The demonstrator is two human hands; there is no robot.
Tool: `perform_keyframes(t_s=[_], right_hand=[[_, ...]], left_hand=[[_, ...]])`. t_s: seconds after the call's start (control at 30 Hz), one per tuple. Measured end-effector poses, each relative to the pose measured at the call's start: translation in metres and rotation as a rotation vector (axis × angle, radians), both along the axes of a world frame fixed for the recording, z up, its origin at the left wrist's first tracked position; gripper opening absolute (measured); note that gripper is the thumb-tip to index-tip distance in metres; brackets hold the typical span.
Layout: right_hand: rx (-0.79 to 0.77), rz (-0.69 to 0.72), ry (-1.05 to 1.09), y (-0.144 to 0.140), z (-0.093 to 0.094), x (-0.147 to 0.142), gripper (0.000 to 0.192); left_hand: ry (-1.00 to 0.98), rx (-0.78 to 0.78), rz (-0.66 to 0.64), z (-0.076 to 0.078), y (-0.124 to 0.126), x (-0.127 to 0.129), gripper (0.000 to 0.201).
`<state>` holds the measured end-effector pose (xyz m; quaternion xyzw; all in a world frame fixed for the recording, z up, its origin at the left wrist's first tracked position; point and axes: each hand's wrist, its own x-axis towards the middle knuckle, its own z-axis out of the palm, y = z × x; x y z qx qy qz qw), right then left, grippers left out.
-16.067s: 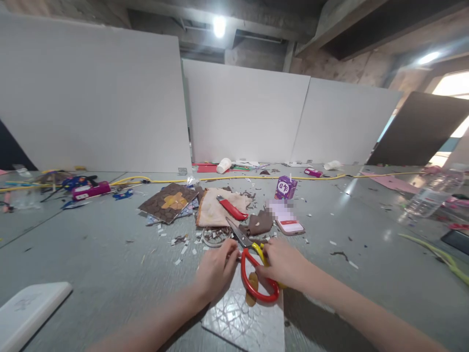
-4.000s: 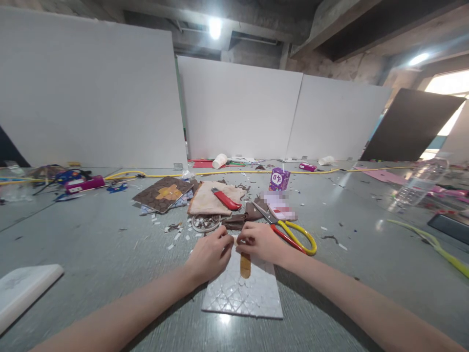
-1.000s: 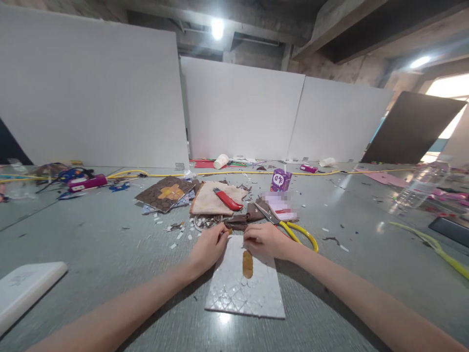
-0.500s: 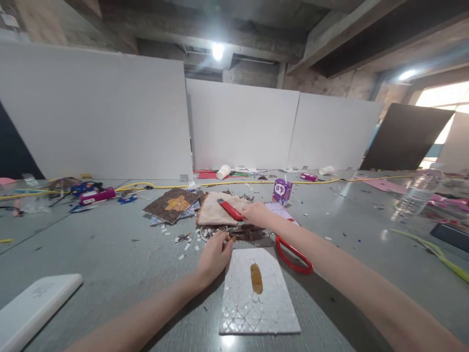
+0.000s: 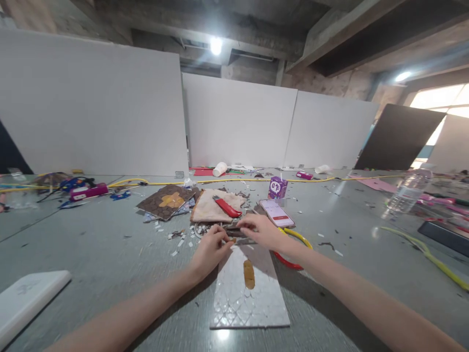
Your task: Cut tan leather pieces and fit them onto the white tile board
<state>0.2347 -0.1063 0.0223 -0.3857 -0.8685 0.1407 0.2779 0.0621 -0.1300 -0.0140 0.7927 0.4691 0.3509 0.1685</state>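
Observation:
My left hand (image 5: 210, 249) pinches a small tan scrap (image 5: 233, 240) at the far left corner of a white patterned sheet (image 5: 252, 305). A tan oval piece (image 5: 249, 274) lies on that sheet. My right hand (image 5: 263, 231) is just beyond the sheet's far edge, its fingertips closed on a dark brown scrap (image 5: 236, 229). Red-and-yellow-handled scissors (image 5: 295, 244) lie to the right, partly hidden under my right wrist.
Beyond my hands lie a red utility knife (image 5: 227, 207) on a beige cloth (image 5: 208, 208), a phone (image 5: 276, 213), a purple carton (image 5: 277, 187), a brown patterned sheet (image 5: 166, 201) and a tape ring (image 5: 199, 229). Paper bits litter the grey floor. A white board (image 5: 29, 298) sits near left.
My right hand has pulled back from near the red knife to the brown scraps at the sheet's far edge. The scissors were put down earlier. My left hand has stayed put.

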Motion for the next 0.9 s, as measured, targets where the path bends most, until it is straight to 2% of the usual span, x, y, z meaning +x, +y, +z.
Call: perform_keyframes(t_s=[0.1, 0.23, 0.4, 0.57, 0.63, 0.8, 0.9], right_hand=[[-0.162, 0.025, 0.159, -0.02, -0.019, -0.001, 0.019], [-0.288, 0.001, 0.235, -0.025, -0.037, 0.0, 0.011], [-0.442, -0.047, 0.414, -0.021, -0.041, 0.002, 0.012], [-0.582, 0.004, 0.535, -0.023, -0.041, 0.0, 0.014], [-0.583, 0.002, 0.529, -0.023, -0.04, 0.001, 0.015], [-0.396, -0.07, 0.489, -0.023, -0.036, 0.002, 0.012], [-0.346, -0.057, 0.407, -0.021, -0.035, 0.002, 0.008]], left_hand=[[0.072, 0.077, -0.096, 0.001, -0.005, 0.002, 0.015], [0.177, 0.114, -0.157, 0.0, -0.01, 0.003, 0.019], [0.093, 0.055, -0.167, 0.003, -0.007, 0.002, 0.013], [-0.011, -0.063, -0.173, 0.006, -0.001, 0.001, 0.018], [-0.044, -0.11, -0.18, 0.006, 0.001, 0.001, 0.018], [-0.056, -0.189, -0.238, 0.008, 0.0, 0.001, 0.018], [-0.039, -0.2, -0.261, 0.009, -0.001, 0.002, 0.018]])
